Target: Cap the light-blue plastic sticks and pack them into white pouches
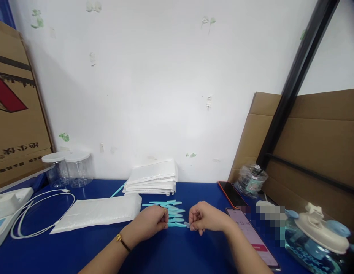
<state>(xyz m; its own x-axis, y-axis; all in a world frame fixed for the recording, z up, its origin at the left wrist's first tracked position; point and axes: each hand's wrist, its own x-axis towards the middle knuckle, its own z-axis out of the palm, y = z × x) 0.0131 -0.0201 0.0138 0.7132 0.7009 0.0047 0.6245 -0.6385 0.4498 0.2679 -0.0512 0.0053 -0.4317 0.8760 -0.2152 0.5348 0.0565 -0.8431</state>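
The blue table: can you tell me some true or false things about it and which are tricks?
1. Slim turquoise pieces lie on the blue table. True.
2. The bare left hand rests on a phone. False: the left hand is at the turquoise pieces.
3. The bare right hand pinches a small translucent piece. True.
4. The thin, looped white cable lies on the right. False: the cable lies on the left.
5. Two clear jars with round white lids stand on the left. True.

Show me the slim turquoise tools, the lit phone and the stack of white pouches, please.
Slim turquoise tools [177, 220]: head view, on one tool's body.
Lit phone [254, 236]: head view, on its screen.
Stack of white pouches [151, 174]: head view, on the topmost pouch.
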